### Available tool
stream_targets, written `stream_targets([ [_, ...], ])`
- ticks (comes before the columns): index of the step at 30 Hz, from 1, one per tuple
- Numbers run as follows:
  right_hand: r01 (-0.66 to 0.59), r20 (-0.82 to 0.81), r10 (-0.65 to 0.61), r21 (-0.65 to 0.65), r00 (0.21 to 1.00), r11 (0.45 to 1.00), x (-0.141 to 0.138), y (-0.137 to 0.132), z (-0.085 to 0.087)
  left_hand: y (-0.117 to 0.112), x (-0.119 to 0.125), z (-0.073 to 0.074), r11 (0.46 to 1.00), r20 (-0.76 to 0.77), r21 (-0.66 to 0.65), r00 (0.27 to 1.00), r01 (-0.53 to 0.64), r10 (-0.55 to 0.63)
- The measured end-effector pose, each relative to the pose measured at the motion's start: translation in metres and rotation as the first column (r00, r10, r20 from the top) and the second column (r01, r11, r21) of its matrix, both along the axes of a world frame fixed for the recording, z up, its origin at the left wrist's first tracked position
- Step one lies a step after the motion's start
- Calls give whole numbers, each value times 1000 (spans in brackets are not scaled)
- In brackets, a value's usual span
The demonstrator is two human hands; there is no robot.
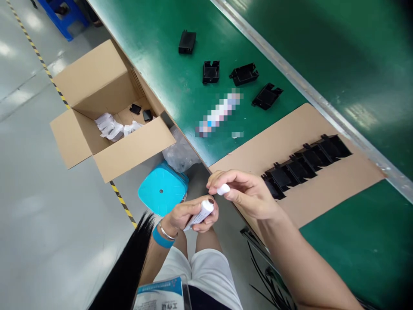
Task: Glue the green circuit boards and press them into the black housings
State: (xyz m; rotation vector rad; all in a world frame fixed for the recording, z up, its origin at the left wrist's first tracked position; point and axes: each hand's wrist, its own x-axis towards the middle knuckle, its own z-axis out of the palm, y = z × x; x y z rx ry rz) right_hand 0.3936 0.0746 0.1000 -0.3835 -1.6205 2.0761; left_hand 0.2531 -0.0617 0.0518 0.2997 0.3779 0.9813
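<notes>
My left hand (180, 214) is wrapped round a small white tube (199, 215) with printed text on its side. The tube's end points up and shows a dark brown spot at its opening. Just above and to the right, my right hand (250, 192) pinches a white cap (223, 189) between thumb and fingers, apart from the tube. Beyond my right hand, a row of several black plastic housings (301, 169) lies on a cardboard sheet (245, 159).
Several loose black housings (211, 72) lie on the green table (155, 38) near a pixelated long item (219, 114). To the left stands an open cardboard box (97, 73) with white and black pieces inside. A blue stool (161, 189) stands below the table edge.
</notes>
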Motion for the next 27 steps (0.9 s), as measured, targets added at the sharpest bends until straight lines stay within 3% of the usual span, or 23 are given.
stream_targets([
  [1, -41, 69, 32, 129, 997, 991, 2, 5, 6, 0, -2, 2, 999, 8, -3, 999, -36, 36],
  [3, -133, 166, 76, 363, 983, 922, 6, 13, 18, -1, -6, 7, 997, -30, 7, 996, -82, 82],
  [6, -201, 208, 104, 528, 973, 825, 7, 20, 29, 1, -13, 16, 996, -128, 45, 988, -81, 86],
  [13, -255, 161, 198, 629, 967, 734, 2, 27, 34, 6, -19, 33, 996, -320, 91, 947, 10, 20],
  [18, -336, 211, 267, 699, 940, 631, 10, 31, 36, 8, -23, 40, 991, -332, 58, 939, 120, -95],
  [21, -353, 204, 301, 705, 931, 615, 11, 32, 37, 9, -25, 42, 980, -295, 82, 943, 183, -152],
  [23, -332, 181, 299, 727, 937, 601, 9, 31, 40, 9, -24, 43, 977, -284, 110, 948, 180, -143],
  [27, -311, 188, 276, 794, 943, 523, 5, 25, 43, 4, -20, 46, 985, -355, 95, 929, 144, -102],
])
